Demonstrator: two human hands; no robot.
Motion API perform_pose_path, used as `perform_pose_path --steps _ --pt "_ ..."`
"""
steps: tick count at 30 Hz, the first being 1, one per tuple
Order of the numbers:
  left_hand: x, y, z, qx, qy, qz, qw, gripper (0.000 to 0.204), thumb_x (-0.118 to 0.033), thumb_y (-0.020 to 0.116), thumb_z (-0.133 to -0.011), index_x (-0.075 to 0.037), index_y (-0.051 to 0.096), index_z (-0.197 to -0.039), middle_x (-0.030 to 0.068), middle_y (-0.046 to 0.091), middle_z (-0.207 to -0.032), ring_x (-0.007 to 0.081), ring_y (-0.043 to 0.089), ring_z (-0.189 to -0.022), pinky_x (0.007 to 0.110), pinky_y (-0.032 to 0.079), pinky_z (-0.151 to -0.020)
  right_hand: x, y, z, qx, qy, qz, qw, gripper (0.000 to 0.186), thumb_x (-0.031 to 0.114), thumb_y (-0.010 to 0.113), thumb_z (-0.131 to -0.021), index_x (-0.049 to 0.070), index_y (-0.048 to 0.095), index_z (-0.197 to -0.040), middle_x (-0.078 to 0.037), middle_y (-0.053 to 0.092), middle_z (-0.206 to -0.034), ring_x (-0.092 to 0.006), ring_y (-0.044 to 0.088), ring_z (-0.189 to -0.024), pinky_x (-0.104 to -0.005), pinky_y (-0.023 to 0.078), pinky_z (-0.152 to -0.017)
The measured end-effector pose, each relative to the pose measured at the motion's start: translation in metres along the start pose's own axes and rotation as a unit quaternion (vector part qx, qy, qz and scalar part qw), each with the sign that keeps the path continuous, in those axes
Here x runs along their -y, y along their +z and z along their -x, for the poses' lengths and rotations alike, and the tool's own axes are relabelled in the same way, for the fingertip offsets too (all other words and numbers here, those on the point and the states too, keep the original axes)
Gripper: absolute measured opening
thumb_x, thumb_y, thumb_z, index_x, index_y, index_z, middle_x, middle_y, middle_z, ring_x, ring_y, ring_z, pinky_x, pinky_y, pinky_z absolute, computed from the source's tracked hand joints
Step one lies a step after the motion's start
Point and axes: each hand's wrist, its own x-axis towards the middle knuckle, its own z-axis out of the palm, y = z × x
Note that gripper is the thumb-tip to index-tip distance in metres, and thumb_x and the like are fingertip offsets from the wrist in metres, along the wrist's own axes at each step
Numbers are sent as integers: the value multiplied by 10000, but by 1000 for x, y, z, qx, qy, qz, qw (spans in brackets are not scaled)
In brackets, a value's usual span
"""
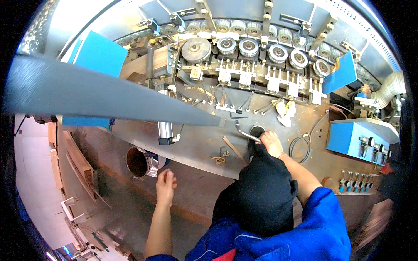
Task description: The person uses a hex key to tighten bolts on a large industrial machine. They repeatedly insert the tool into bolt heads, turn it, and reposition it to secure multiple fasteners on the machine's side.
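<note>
My right hand (271, 144) is closed round the end of a shiny L-shaped metal wrench (248, 134) above the grey steel machine table. Just beside the wrench lies a dark oval thing (257, 130), partly covered by the hand and a black cap (257, 191). My left hand (166, 180) hangs off the table's front edge with its fingers curled in and no object showing in them. Nearest to it is the open end of a round metal duct (138, 162). On the table lie a thin wood strip (234, 148) and a small hex key (223, 152).
A row of rubber-rimmed rollers (278, 53) runs along the back. A grey beam (109, 95) crosses the left side above the table. At the right stand a blue control box (355, 138) with gauges and a coiled hose (300, 150). Curved wood panels (80, 161) lean at left.
</note>
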Motion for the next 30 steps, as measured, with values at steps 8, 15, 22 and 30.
perform_pose_path --steps 8,15,22,30 --pt "-176 -60 153 -83 534 -24 841 790 -285 858 -845 35 486 -1464 158 624 -1351 232 649 -1164 351 521 -1006 -20 -28 102 -85 100 57 990 81 104 644 -840 46 593 -861 -159 591 -878 -400 562 -875 -496 458 -781" --pt "-269 -110 256 -99 727 -308 606 779 -493 767 -856 74 548 -1344 195 646 -1286 310 631 -1160 411 488 -1046 1 -23 173 -140 206 15 968 177 20 666 -747 41 561 -889 -169 569 -873 -425 549 -880 -508 461 -795" --pt "-283 -120 292 -49 768 -302 563 754 -489 731 -892 82 545 -1349 208 646 -1289 320 638 -1163 418 498 -1044 -47 -32 208 -135 134 177 966 173 125 661 -882 75 537 -772 -174 537 -791 -377 518 -775 -486 421 -684" --pt "-250 -86 267 7 787 -275 552 728 -484 691 -933 91 541 -1354 223 646 -1293 331 646 -1166 425 510 -1043 -29 -49 167 -197 344 -152 905 291 298 527 -1018 63 580 -855 -91 577 -827 -234 552 -771 -381 466 -718"
